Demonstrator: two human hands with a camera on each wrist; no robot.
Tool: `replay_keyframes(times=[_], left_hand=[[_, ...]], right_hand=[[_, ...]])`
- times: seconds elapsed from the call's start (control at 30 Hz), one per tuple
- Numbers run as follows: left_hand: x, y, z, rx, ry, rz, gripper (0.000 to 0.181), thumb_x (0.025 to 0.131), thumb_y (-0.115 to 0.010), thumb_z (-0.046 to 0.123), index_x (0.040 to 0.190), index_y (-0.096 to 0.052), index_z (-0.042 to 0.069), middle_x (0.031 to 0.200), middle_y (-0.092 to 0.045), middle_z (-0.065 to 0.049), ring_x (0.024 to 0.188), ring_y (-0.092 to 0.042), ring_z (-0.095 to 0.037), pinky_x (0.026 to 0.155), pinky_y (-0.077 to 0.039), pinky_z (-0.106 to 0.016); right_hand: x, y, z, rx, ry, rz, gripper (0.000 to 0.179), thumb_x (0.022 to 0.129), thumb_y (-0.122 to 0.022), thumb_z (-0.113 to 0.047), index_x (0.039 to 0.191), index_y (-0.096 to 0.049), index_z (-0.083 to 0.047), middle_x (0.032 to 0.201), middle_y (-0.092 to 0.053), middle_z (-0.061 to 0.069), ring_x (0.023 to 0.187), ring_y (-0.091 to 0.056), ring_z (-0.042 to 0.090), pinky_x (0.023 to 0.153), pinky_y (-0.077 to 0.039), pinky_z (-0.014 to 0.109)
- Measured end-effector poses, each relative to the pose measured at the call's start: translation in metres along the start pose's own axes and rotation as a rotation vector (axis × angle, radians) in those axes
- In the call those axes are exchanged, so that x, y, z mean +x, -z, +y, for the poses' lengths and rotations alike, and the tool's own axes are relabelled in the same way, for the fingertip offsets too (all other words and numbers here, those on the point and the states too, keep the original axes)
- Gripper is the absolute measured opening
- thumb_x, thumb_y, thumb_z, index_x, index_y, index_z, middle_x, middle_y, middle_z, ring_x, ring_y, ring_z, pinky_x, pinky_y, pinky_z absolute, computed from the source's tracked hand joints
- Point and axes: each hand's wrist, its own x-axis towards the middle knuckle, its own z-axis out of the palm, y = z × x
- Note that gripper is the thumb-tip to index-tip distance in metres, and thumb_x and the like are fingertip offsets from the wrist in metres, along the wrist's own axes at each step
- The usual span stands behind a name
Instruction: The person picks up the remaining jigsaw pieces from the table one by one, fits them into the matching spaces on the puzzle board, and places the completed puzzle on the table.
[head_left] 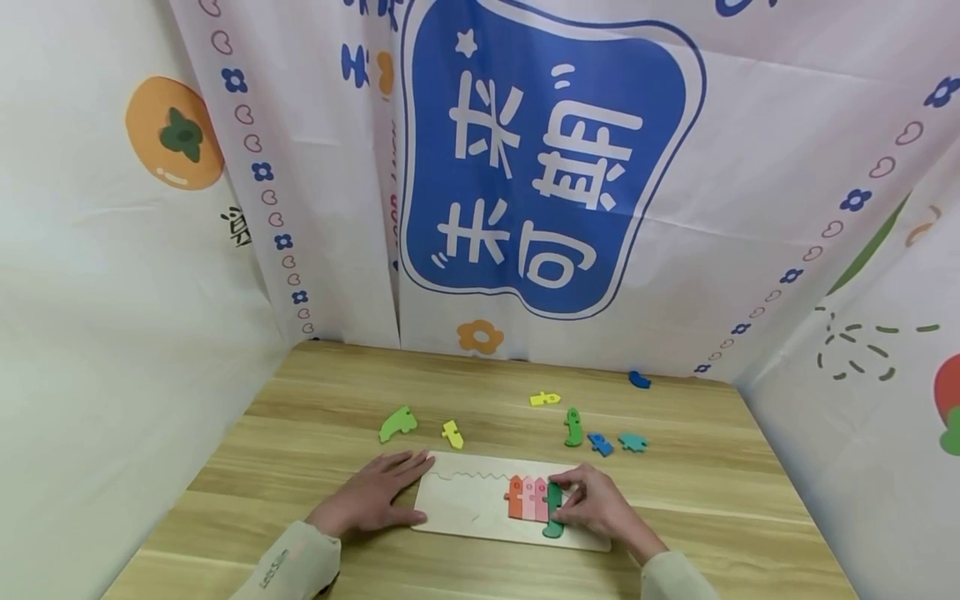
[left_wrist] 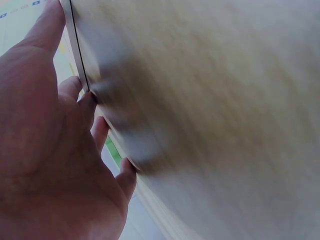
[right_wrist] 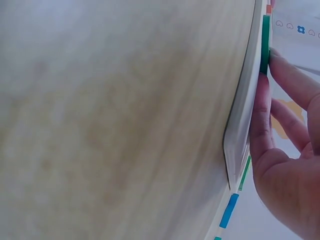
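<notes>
A pale wooden puzzle board (head_left: 468,508) lies on the table, its upper part cut by a zigzag line. My left hand (head_left: 373,493) rests at the board's left end, fingers spread, thumb at the lower corner and a fingertip at the upper one. An orange-red puzzle piece (head_left: 515,505) and two pink pieces (head_left: 529,505) lie side by side on the board. Just right of them, my right hand (head_left: 597,502) pinches a dark green puzzle piece (head_left: 552,500) with a curved foot. The right wrist view shows this green piece (right_wrist: 265,47) edge-on, fingertips touching its end.
Beyond the board lie a light green piece (head_left: 397,423), a yellow piece (head_left: 453,434), another yellow piece (head_left: 545,399), a green piece (head_left: 573,427), a blue piece (head_left: 600,443), a teal piece (head_left: 633,442) and a dark blue piece (head_left: 640,380). Printed cloth (head_left: 337,250) hangs around the table.
</notes>
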Motion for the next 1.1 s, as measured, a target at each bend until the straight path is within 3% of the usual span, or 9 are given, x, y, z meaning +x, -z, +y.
replay_keyframes(times=[0.17, 0.4, 0.53, 0.63, 0.73, 0.87, 1.1], left_hand=[[0.000, 0.001, 0.001, -0.002, 0.002, -0.001, 0.090, 0.093, -0.063, 0.065, 0.164, -0.032, 0.020, 0.170, -0.033, -0.003, 0.155, -0.030, -0.038, 0.123, -0.022, -0.067], [0.001, 0.001, 0.001, 0.000, 0.000, 0.000, 0.091, 0.093, -0.062, 0.067, 0.164, -0.031, 0.020, 0.170, -0.033, -0.003, 0.155, -0.030, -0.038, 0.123, -0.022, -0.066], [0.001, 0.001, 0.000, 0.003, 0.004, -0.001, 0.091, 0.093, -0.062, 0.068, 0.164, -0.031, 0.021, 0.170, -0.033, -0.002, 0.155, -0.030, -0.037, 0.123, -0.022, -0.066], [0.001, 0.001, -0.001, 0.009, 0.004, 0.003, 0.091, 0.093, -0.062, 0.068, 0.164, -0.031, 0.021, 0.170, -0.034, -0.002, 0.155, -0.030, -0.037, 0.122, -0.023, -0.067], [0.001, 0.001, -0.001, 0.022, 0.006, 0.010, 0.091, 0.092, -0.062, 0.069, 0.164, -0.032, 0.022, 0.169, -0.034, -0.002, 0.154, -0.031, -0.038, 0.122, -0.024, -0.067], [0.002, 0.002, -0.001, 0.048, 0.018, 0.017, 0.090, 0.092, -0.061, 0.070, 0.164, -0.032, 0.024, 0.169, -0.035, -0.001, 0.154, -0.033, -0.038, 0.121, -0.026, -0.066], [0.004, 0.000, -0.001, 0.080, 0.026, 0.022, 0.090, 0.092, -0.059, 0.072, 0.164, -0.031, 0.025, 0.168, -0.036, 0.000, 0.153, -0.035, -0.037, 0.121, -0.026, -0.065]], right_hand=[[-0.001, 0.000, 0.000, -0.003, 0.008, -0.003, 0.056, 0.076, -0.092, -0.009, 0.128, -0.074, -0.008, 0.112, -0.060, 0.009, 0.078, -0.064, 0.014, 0.064, -0.055, 0.024], [-0.003, 0.009, 0.001, -0.004, 0.087, -0.047, 0.070, 0.077, -0.092, -0.013, 0.140, -0.063, -0.004, 0.110, -0.064, 0.007, 0.084, -0.066, 0.014, 0.068, -0.058, 0.023], [-0.007, 0.020, 0.003, -0.082, 0.144, -0.035, 0.072, 0.078, -0.092, -0.017, 0.142, -0.062, -0.008, 0.116, -0.066, 0.005, 0.101, -0.065, 0.020, 0.088, -0.060, 0.037], [-0.012, 0.027, 0.009, -0.175, 0.165, -0.015, 0.080, 0.074, -0.095, -0.024, 0.146, -0.060, -0.015, 0.134, -0.062, 0.006, 0.123, -0.059, 0.032, 0.106, -0.050, 0.057], [-0.016, 0.031, 0.016, -0.233, 0.175, -0.046, 0.097, 0.069, -0.098, -0.032, 0.153, -0.052, -0.018, 0.154, -0.050, 0.012, 0.142, -0.045, 0.044, 0.113, -0.037, 0.070], [-0.017, 0.033, 0.021, -0.258, 0.207, -0.106, 0.111, 0.066, -0.098, -0.037, 0.158, -0.043, -0.012, 0.164, -0.036, 0.021, 0.149, -0.033, 0.051, 0.116, -0.030, 0.072], [-0.014, 0.034, 0.024, -0.261, 0.183, -0.125, 0.113, 0.064, -0.099, -0.035, 0.158, -0.043, -0.010, 0.166, -0.035, 0.019, 0.152, -0.028, 0.049, 0.118, -0.025, 0.072]])
